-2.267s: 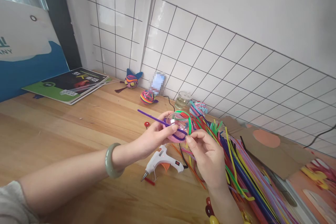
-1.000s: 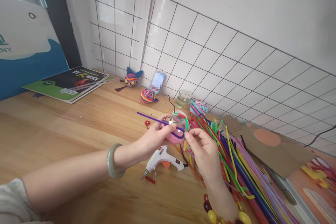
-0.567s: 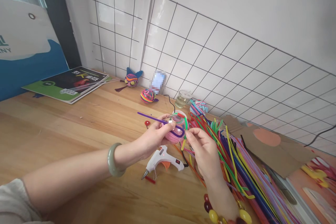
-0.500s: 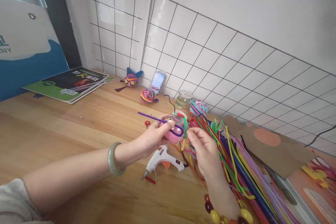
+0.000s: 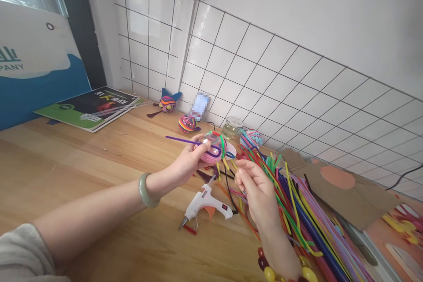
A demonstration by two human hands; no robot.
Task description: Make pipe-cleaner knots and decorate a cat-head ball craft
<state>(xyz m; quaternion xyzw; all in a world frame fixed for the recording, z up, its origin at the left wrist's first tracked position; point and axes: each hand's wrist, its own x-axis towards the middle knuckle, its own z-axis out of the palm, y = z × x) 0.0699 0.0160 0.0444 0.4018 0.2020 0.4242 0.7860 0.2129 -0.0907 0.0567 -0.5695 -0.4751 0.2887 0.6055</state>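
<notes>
My left hand (image 5: 190,158) is closed around a clear round ball (image 5: 214,139) whose lower part is wrapped in pink pipe cleaner. A purple pipe cleaner (image 5: 180,139) bends into a loop across the ball's front, under my thumb, with its straight end sticking out to the left. Green and red strips run along the ball's top and right edge, and a yellow end hangs below. Just right of the ball, apart from it, my right hand (image 5: 256,187) has its fingers pinched together. A yellow tip shows by them; what they hold is unclear.
A white glue gun (image 5: 208,204) lies below the ball, its cord running up. Many coloured pipe cleaners (image 5: 317,220) are heaped at right beside brown cardboard (image 5: 346,185). Behind stand a glass jar (image 5: 231,127), wrapped ornaments (image 5: 168,102) and a phone (image 5: 200,105). A booklet (image 5: 89,110) lies left.
My left hand has moved the ball up and to the left. My right fingers, at the ball's green strip before, are now apart from it. The view has shifted slightly.
</notes>
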